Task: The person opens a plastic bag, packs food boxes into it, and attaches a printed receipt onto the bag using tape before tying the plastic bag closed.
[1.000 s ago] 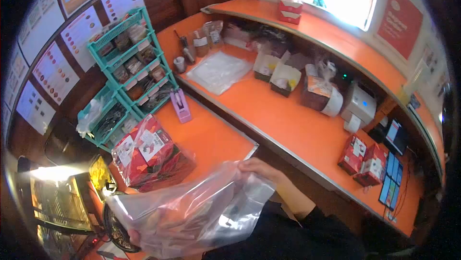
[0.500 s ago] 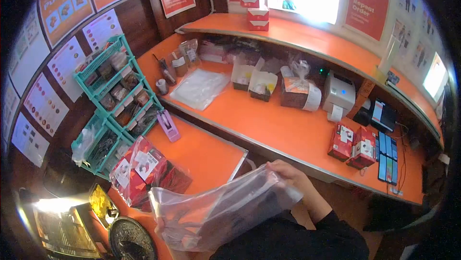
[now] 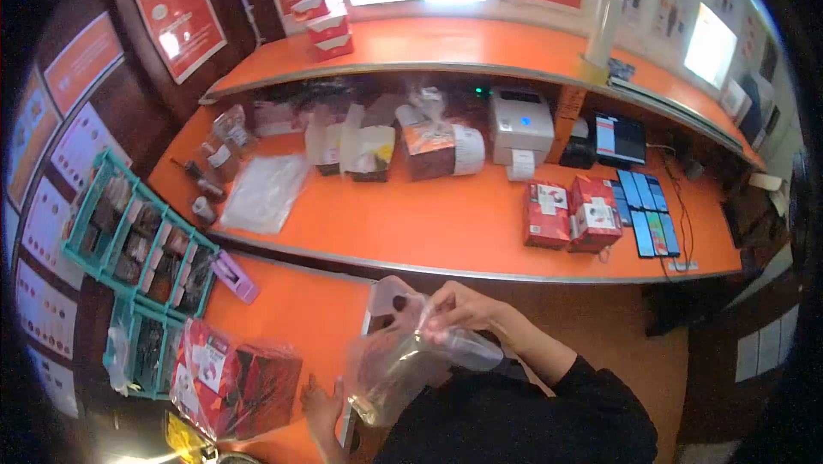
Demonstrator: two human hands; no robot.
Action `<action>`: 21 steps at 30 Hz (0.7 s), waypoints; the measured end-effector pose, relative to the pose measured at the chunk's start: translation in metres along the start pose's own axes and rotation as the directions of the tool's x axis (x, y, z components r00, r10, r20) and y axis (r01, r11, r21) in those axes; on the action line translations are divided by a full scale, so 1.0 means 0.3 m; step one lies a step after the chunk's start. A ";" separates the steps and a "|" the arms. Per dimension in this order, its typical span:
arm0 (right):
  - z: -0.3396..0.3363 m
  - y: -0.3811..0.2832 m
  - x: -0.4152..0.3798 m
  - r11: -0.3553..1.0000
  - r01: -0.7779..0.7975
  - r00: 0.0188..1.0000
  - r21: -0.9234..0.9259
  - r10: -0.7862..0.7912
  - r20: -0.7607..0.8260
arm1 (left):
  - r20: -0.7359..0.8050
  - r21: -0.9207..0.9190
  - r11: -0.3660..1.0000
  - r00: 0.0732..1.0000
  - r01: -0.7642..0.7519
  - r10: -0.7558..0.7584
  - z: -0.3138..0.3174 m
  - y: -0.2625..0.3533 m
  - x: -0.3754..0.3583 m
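Note:
My right hand (image 3: 459, 308) pinches a clear plastic bag (image 3: 399, 370), which hangs crumpled in front of my dark sleeve. Lower and to the left, my left hand (image 3: 322, 408) is free of the bag, fingers apart, over the front edge of the orange side table (image 3: 291, 292). Just left of that hand stand red printed boxes (image 3: 206, 370) wrapped in clear plastic. A small purple dispenser (image 3: 233, 276) lies behind them, beside teal basket racks (image 3: 141, 241) filled with small packets.
On the long counter (image 3: 386, 224) are a stack of flat plastic bags (image 3: 264, 192), open food boxes (image 3: 370, 153), a bagged box (image 3: 431, 151), a label printer (image 3: 520, 123), two red boxes (image 3: 570, 213) and several phones (image 3: 647, 211). More red boxes (image 3: 329, 31) sit on the upper shelf.
The view has swung right. My right hand has drawn the bag, stretched out before, in towards my body and crumpled it. My left hand now shows apart from the bag.

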State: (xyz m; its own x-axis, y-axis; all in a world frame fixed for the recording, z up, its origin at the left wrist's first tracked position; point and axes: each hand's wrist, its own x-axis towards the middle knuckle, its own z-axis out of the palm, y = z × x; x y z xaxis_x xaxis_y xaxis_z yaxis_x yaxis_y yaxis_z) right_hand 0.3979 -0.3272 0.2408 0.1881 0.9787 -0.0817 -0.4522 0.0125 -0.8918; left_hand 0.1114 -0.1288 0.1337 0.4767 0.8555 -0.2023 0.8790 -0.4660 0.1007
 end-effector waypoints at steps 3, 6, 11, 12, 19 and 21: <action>-0.031 0.066 0.012 0.994 0.046 0.999 -0.104 -0.046 0.001 | -0.199 -0.383 0.821 0.906 -0.423 0.374 -0.139 0.197 0.016; -0.015 0.085 0.014 0.998 0.045 0.998 -0.047 -0.047 -0.038 | 0.079 -0.842 0.494 0.856 -0.218 0.512 -0.274 0.379 -0.014; 0.012 0.076 -0.003 0.994 -0.025 1.000 -0.106 0.027 0.016 | 0.240 -0.901 0.431 0.774 -0.047 0.586 -0.319 0.498 -0.049; 0.007 0.119 0.018 0.954 0.091 0.995 -0.285 -0.097 -0.007 | 0.304 -0.905 0.425 0.742 0.028 0.597 -0.315 0.516 -0.051; 0.046 0.023 -0.052 0.758 -0.003 1.000 -0.652 -0.014 -0.021 | 0.420 -0.906 0.226 0.692 0.358 0.588 -0.252 0.575 -0.090; -0.038 0.017 -0.050 0.758 0.004 1.000 -0.652 0.012 0.019 | 0.383 -0.897 0.069 0.691 0.436 0.613 -0.262 0.567 -0.085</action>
State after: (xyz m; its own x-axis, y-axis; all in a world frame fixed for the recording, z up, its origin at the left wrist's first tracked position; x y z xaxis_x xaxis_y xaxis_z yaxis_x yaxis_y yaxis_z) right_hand 0.4027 -0.3441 0.2323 0.1660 0.9826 -0.0834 0.2261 -0.1202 -0.9667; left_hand 0.2494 -0.2122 0.2325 0.8649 0.2195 -0.4513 0.2757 0.5435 0.7928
